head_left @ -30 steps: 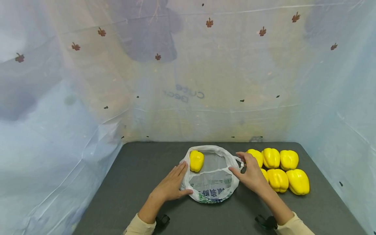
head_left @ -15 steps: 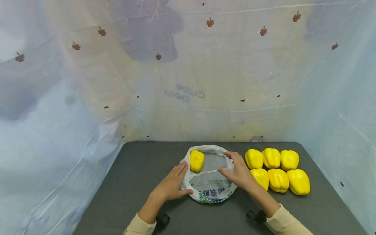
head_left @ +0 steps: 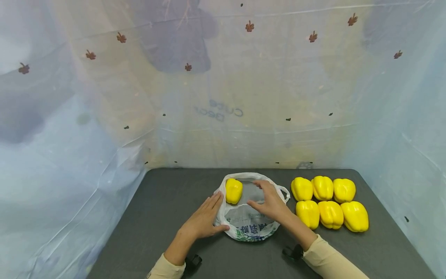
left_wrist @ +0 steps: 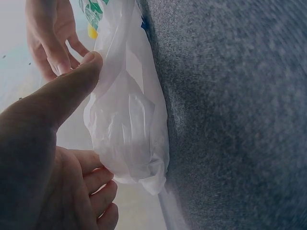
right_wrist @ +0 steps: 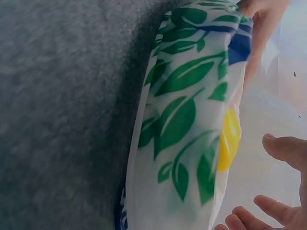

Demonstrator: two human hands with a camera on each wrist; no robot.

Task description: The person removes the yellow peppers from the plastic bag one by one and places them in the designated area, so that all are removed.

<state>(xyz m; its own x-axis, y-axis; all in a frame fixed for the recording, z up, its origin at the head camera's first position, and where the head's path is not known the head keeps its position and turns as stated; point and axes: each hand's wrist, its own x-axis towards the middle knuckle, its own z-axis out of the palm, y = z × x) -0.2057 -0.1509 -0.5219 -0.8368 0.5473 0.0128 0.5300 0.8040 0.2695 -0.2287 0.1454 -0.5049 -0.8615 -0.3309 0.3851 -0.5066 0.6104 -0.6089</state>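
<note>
A white plastic bag (head_left: 253, 235) with green leaf print stands on the dark table, its mouth spread wide and its rim rolled down. Inside, at the left, lies one yellow bell pepper (head_left: 234, 191). My left hand (head_left: 202, 221) rests against the bag's left side, fingers nearly straight and thumb near the front rim; the left wrist view shows the fingertips on the plastic. Over the right half of the mouth hovers my right hand (head_left: 270, 203), thumb and fingers apart, with nothing between them. It hides part of the bag's right rim.
Two rows of yellow bell peppers (head_left: 330, 214) lie on the table (head_left: 167, 193) to the right of the bag. A loop handle (head_left: 285, 193) sticks out at the bag's right side. A pale plastic curtain (head_left: 223, 147) surrounds the table.
My right hand has moved left, from the bag's right rim and handle to over its mouth. The left hand, the bag and the peppers have stayed in place.
</note>
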